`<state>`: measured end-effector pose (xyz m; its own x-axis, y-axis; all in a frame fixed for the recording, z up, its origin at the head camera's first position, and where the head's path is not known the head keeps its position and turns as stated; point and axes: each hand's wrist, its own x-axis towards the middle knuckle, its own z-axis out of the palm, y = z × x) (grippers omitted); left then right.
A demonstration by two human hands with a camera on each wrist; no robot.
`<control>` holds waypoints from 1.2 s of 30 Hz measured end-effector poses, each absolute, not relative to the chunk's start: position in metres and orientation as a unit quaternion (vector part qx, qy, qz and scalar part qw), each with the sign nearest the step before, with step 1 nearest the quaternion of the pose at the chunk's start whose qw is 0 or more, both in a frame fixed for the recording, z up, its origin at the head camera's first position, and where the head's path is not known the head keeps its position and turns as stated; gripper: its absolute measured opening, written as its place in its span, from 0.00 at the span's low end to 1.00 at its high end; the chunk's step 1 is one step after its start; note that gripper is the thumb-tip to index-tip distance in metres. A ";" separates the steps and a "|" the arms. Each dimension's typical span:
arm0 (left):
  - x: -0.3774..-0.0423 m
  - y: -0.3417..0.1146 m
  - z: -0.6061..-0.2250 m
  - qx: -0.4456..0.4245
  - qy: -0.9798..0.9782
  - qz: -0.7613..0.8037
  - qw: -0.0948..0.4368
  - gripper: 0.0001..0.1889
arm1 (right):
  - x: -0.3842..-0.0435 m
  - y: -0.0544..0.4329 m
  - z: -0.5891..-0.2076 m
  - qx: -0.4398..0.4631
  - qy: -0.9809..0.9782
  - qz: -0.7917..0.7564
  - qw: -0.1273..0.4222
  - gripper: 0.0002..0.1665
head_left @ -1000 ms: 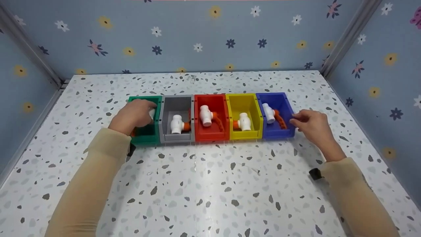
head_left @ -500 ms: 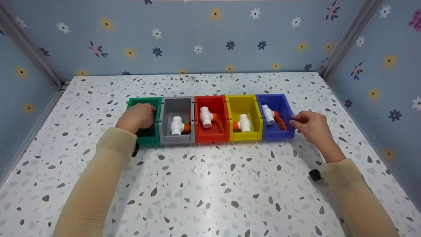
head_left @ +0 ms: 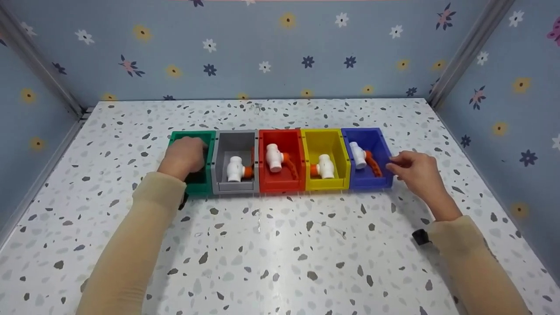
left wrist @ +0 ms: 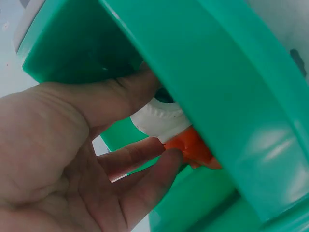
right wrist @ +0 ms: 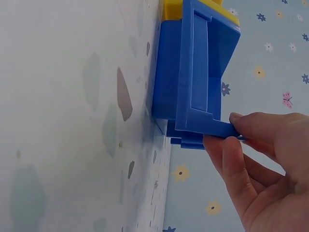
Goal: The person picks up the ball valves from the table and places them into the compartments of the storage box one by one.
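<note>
My left hand (head_left: 186,155) reaches down into the green bin (head_left: 199,188) at the row's left end. In the left wrist view, its thumb and fingers hold a white plastic ball valve (left wrist: 157,118) by its body and orange handle (left wrist: 193,147); the bin's front lip hides part of the valve. At the other end, my right hand (head_left: 415,170) pinches the outer side wall of the blue bin (head_left: 372,181), thumb inside and fingers outside, as the right wrist view (right wrist: 256,159) shows. Another ball valve (head_left: 358,155) with an orange handle lies inside the blue bin.
Between them stand a grey bin (head_left: 236,188), a red bin (head_left: 282,186) and a yellow bin (head_left: 327,183), joined side by side. Each holds one white valve with an orange handle. The speckled table (head_left: 280,253) is enclosed by flowered walls (head_left: 280,48).
My left hand has shifted slightly right and deeper into the green bin, and the white valve part seen beside it earlier is now hidden in the head view. The right hand stays at the blue bin.
</note>
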<state>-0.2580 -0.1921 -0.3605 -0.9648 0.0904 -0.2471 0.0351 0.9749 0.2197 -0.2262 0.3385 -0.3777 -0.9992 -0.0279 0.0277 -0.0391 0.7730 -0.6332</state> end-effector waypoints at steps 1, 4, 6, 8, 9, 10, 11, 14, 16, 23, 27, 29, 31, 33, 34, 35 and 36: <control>-0.258 -0.192 -0.360 0.034 0.986 0.103 0.124 0.18 | -0.226 0.339 -0.377 0.018 -0.941 0.336 0.008 0.15; -0.258 -0.191 -0.356 0.034 0.988 0.097 0.114 0.19 | -0.226 0.339 -0.376 0.019 -0.941 0.337 0.014 0.16; -0.259 -0.192 -0.355 0.032 0.989 0.094 0.109 0.19 | -0.227 0.338 -0.376 0.021 -0.942 0.334 0.020 0.16; -0.259 -0.193 -0.355 0.031 0.989 0.095 0.108 0.20 | -0.227 0.337 -0.376 0.019 -0.942 0.333 0.024 0.16; -0.258 -0.193 -0.355 0.031 0.989 0.097 0.109 0.21 | -0.228 0.337 -0.376 0.017 -0.942 0.333 0.025 0.16; -0.258 -0.194 -0.356 0.031 0.988 0.099 0.111 0.21 | -0.228 0.337 -0.376 0.015 -0.943 0.332 0.025 0.16; -0.258 -0.195 -0.357 0.032 0.988 0.101 0.112 0.21 | -0.228 0.337 -0.376 0.013 -0.943 0.332 0.022 0.16; -0.256 -0.196 -0.358 0.033 0.987 0.106 0.113 0.21 | -0.229 0.336 -0.376 0.011 -0.942 0.334 0.013 0.16; -0.256 -0.197 -0.359 0.031 0.988 0.108 0.111 0.21 | -0.229 0.336 -0.376 0.012 -0.942 0.337 0.010 0.16; -0.254 -0.196 -0.358 0.030 0.985 0.113 0.127 0.23 | -0.230 0.336 -0.372 0.009 -0.944 0.330 0.000 0.17; -0.249 -0.194 -0.355 0.027 0.983 0.118 0.136 0.26 | -0.229 0.336 -0.371 0.017 -0.950 0.313 0.005 0.17; -0.246 -0.194 -0.353 0.027 0.983 0.124 0.134 0.27 | -0.227 0.335 -0.371 0.024 -0.955 0.295 0.016 0.16; -0.243 -0.194 -0.351 0.028 0.983 0.130 0.123 0.27 | -0.225 0.335 -0.372 0.032 -0.960 0.275 0.034 0.16; -0.240 -0.195 -0.349 0.028 0.985 0.136 0.106 0.26 | -0.223 0.334 -0.372 0.042 -0.965 0.255 0.055 0.17; -0.237 -0.196 -0.348 0.029 0.985 0.139 0.096 0.25 | -0.222 0.334 -0.371 0.049 -0.966 0.245 0.066 0.17; -0.235 -0.197 -0.347 0.030 0.986 0.140 0.086 0.24 | -0.221 0.333 -0.371 0.055 -0.967 0.235 0.078 0.17; -0.232 -0.197 -0.346 0.031 0.986 0.143 0.075 0.23 | -0.220 0.332 -0.371 0.059 -0.968 0.227 0.090 0.17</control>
